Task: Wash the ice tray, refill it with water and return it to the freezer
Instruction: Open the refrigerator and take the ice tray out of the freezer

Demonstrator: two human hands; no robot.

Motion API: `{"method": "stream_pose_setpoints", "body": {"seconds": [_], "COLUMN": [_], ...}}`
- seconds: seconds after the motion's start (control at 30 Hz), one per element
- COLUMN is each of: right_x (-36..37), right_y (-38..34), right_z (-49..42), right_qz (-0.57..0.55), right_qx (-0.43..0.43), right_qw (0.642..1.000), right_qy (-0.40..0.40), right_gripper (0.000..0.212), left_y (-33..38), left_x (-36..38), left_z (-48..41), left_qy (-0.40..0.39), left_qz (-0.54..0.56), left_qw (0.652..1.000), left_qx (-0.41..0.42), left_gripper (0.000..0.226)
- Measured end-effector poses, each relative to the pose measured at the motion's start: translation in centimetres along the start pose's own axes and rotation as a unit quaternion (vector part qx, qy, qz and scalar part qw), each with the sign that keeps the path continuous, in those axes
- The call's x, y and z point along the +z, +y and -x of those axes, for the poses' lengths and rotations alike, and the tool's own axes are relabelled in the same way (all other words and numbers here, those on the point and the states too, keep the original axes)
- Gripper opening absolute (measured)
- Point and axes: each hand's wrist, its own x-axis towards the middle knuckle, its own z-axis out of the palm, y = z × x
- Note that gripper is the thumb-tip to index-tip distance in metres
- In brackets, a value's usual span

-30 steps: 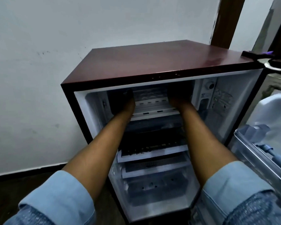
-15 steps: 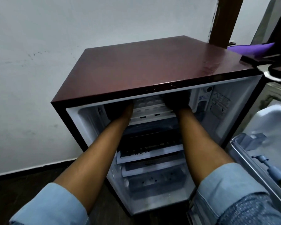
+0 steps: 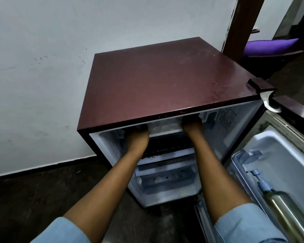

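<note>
Ice tray (image 3: 165, 127) between left hand (image 3: 136, 135), right hand (image 3: 191, 124); label (image 3: 228, 116) illegible.

Maroon fridge (image 3: 165, 88), prob. white tray (image 3: 165, 127)

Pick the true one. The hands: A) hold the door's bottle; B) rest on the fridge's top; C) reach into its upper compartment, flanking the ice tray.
C: left hand and right hand go in under the fridge top, one at each end of the ice tray.

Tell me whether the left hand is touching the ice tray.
Cannot tell: head view shows left hand beside ice tray, fingers hidden under the fridge top.
</note>
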Motion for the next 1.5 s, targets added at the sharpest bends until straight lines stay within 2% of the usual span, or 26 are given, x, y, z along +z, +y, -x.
{"method": "stream_pose_setpoints", "body": {"seconds": [0.03, 0.1, 0.17, 0.23, 0.4, 0.6, 0.77, 0.97, 1.1, 1.27, 1.37, 1.5], "right_x": [-0.4, 0.0, 1.2, 0.1, -2.3, -4.1, -4.7, -5.5, -6.7, -8.0, -8.5, -9.4], "right_y": [-0.8, 0.0, 1.0, 1.2, 1.0, 1.1, 0.8, 1.6, 2.1, 2.0, 1.9, 1.4], "right_z": [1.0, 2.1, 3.0, 4.8, 9.2, 14.1, 18.0, 21.9, 24.0, 26.6, 27.9, 29.5], "right_qz": [-0.051, -0.133, -0.240, -0.258, -0.339, -0.344, -0.370, -0.430, -0.435, -0.408, -0.414, -0.436], "right_qx": [0.019, 0.001, 0.036, 0.076, 0.147, 0.179, 0.192, 0.207, 0.186, 0.176, 0.183, 0.198], "right_qw": [0.998, 0.991, 0.970, 0.960, 0.927, 0.921, 0.908, 0.878, 0.881, 0.895, 0.890, 0.876], "right_qy": [-0.026, -0.013, 0.021, 0.076, 0.066, 0.048, 0.035, 0.023, 0.016, 0.040, 0.048, 0.063], "right_gripper": [0.037, 0.037, 0.033, 0.025, 0.016, 0.032, 0.041, 0.061, 0.039, 0.035, 0.040, 0.029], "left_y": [-0.1, -0.5, -1.0, -1.5, -3.3, -4.4, -5.3, -4.5, -3.4, -2.5, -1.9, -0.7], "left_x": [-0.1, -0.7, -1.1, -1.6, -3.1, -5.3, -7.4, -9.9, -11.3, -12.3, -12.8, -13.0], "left_z": [0.3, 1.3, 2.4, 3.0, 4.7, 6.7, 7.8, 9.7, 11.2, 12.8, 13.1, 13.1], "left_qy": [0.024, 0.055, 0.062, 0.072, 0.102, 0.083, 0.065, 0.020, -0.017, -0.072, -0.102, -0.147], "left_qz": [0.022, 0.065, 0.078, 0.085, 0.131, 0.238, 0.242, 0.226, 0.258, 0.259, 0.234, 0.211], "left_qw": [0.999, 0.996, 0.995, 0.994, 0.986, 0.964, 0.960, 0.966, 0.958, 0.954, 0.959, 0.959], "left_qx": [0.002, -0.003, -0.001, 0.010, -0.021, -0.084, -0.127, -0.122, -0.127, -0.132, -0.122, -0.120], "left_gripper": [0.024, 0.021, 0.021, 0.024, 0.013, 0.018, 0.033, 0.018, 0.015, 0.015, 0.013, 0.015]}}
